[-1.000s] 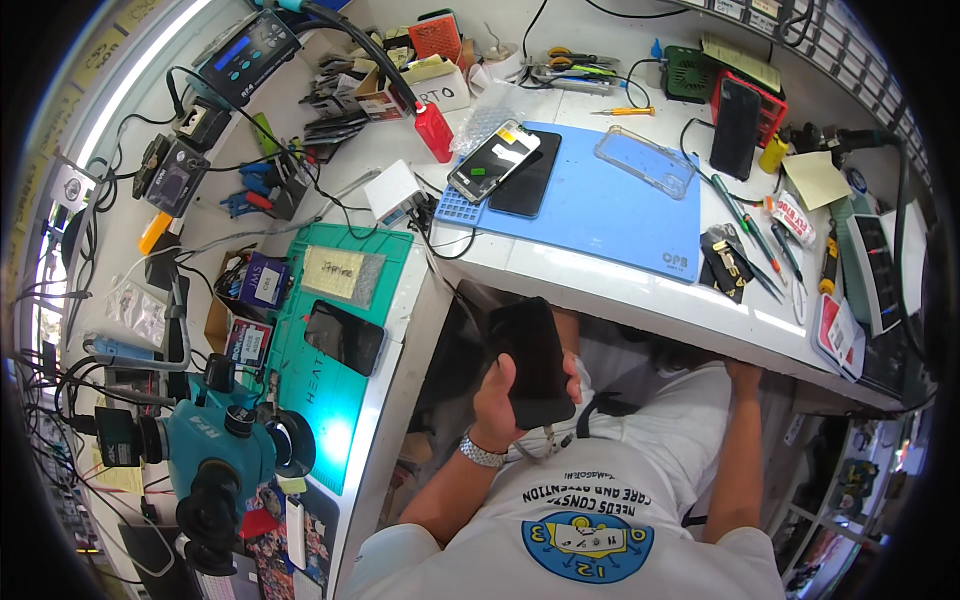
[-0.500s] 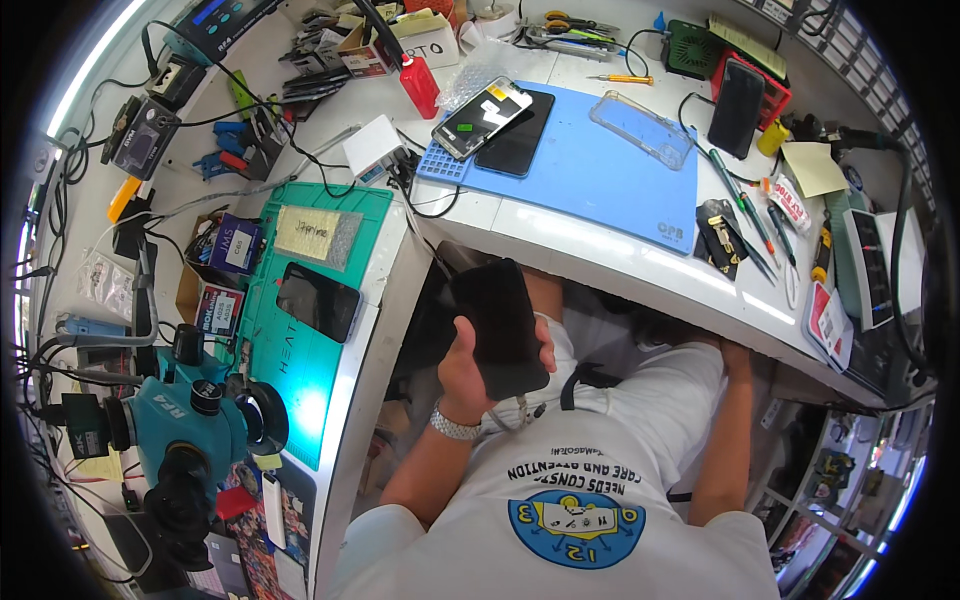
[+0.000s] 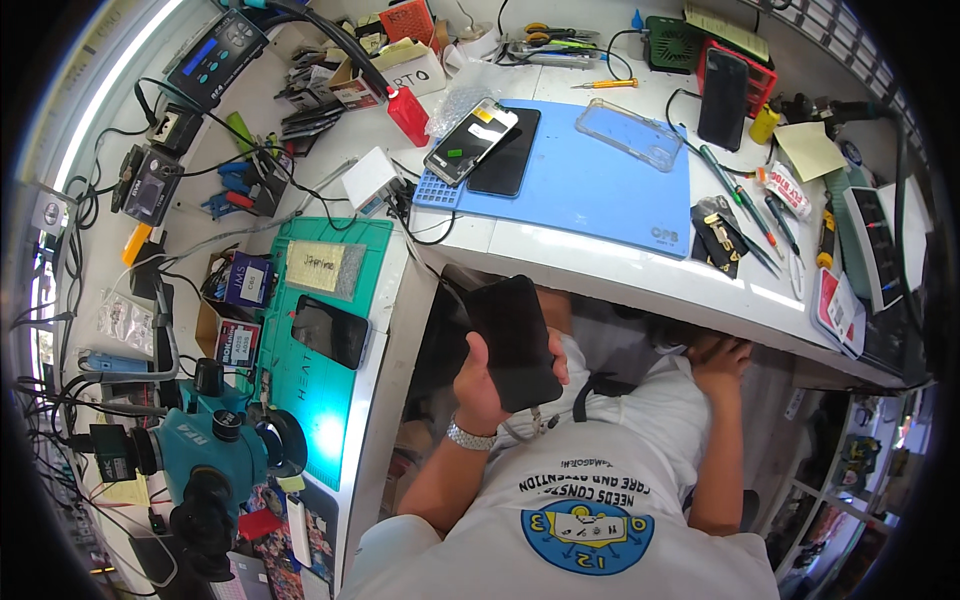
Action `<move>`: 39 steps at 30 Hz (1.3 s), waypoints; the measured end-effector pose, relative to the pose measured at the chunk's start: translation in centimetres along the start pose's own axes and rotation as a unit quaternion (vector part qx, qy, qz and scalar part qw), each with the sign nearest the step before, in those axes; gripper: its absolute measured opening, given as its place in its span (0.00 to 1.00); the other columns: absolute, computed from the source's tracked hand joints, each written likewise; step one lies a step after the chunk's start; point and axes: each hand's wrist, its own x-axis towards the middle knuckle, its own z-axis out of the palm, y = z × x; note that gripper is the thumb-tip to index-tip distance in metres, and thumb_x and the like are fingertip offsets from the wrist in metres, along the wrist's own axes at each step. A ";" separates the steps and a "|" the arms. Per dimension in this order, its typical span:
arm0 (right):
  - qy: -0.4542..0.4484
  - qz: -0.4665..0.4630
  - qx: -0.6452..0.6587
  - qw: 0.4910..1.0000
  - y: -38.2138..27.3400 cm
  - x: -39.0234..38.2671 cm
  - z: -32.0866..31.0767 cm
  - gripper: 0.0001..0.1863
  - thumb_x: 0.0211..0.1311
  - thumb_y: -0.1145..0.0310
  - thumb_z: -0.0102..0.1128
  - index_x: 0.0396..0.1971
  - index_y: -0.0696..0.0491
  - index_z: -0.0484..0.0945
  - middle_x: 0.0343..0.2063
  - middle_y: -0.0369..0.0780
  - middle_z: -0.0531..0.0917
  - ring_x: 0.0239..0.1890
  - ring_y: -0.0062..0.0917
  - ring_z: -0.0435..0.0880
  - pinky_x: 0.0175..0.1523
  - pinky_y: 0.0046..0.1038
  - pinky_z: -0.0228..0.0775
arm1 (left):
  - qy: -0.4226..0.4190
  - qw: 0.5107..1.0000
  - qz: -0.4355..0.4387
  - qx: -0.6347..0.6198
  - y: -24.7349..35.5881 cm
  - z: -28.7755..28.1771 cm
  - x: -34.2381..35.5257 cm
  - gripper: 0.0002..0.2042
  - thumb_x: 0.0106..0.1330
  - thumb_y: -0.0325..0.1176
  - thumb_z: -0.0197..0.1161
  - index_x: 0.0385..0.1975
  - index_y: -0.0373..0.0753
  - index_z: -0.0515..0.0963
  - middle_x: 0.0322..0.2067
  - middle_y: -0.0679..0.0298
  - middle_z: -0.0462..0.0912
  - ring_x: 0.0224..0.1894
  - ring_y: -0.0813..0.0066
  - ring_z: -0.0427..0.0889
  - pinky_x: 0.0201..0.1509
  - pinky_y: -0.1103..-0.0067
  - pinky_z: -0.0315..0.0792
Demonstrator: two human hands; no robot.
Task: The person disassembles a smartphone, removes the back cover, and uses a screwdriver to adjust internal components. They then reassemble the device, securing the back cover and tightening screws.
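Note:
My left hand (image 3: 480, 388), a metal-band watch at its wrist, is closed around a black smartphone (image 3: 513, 340). The phone's dark face is turned up, above my lap and in front of the desk edge. A pale cable (image 3: 440, 278) runs down from the desk and passes behind the phone; whether it is plugged in is hidden. Beside my knee, under the desk's front edge, is my right hand (image 3: 718, 368). Its fingers are bent but apart, and I see nothing held in them.
On the desk, a blue mat (image 3: 580, 190) bears a dark phone (image 3: 505, 155), a phone part (image 3: 470, 140) and a clear case (image 3: 630, 135). Screwdrivers (image 3: 735, 190) lie to the right. At left, a green mat (image 3: 345, 400) holds another phone (image 3: 330, 330), near a teal microscope (image 3: 205, 445).
The view has shifted a little. My right hand has moved back from under the desk edge, so its fingers now show. My left hand still holds the phone.

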 end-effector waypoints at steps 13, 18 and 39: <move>0.254 -0.170 0.055 0.951 6.4 18.0 8.6 0.54 0.63 0.28 0.67 0.83 0.44 0.65 0.81 0.56 0.64 0.81 0.67 0.57 0.81 0.66 0.52 | 0.009 1.000 0.015 0.018 0.7 0.0 -1.4 0.49 0.76 0.78 0.49 0.71 0.30 0.69 0.53 0.46 0.81 0.51 0.51 0.84 0.55 0.57 0.81; 0.168 -0.036 0.049 0.984 5.3 12.8 5.3 0.53 0.65 0.29 0.66 0.83 0.44 0.65 0.80 0.57 0.65 0.82 0.63 0.58 0.82 0.65 0.50 | 0.013 1.000 0.016 0.005 0.9 -0.6 -1.9 0.48 0.76 0.77 0.51 0.71 0.31 0.69 0.54 0.45 0.81 0.51 0.51 0.85 0.56 0.57 0.81; 0.217 -0.079 0.114 0.966 5.8 2.3 2.6 0.55 0.54 0.36 0.83 0.66 0.67 0.70 0.60 0.67 0.79 0.60 0.62 0.83 0.63 0.52 0.77 | -0.006 1.000 0.005 -0.004 0.2 -1.3 -0.8 0.47 0.78 0.75 0.52 0.75 0.33 0.66 0.55 0.45 0.81 0.51 0.50 0.87 0.55 0.55 0.83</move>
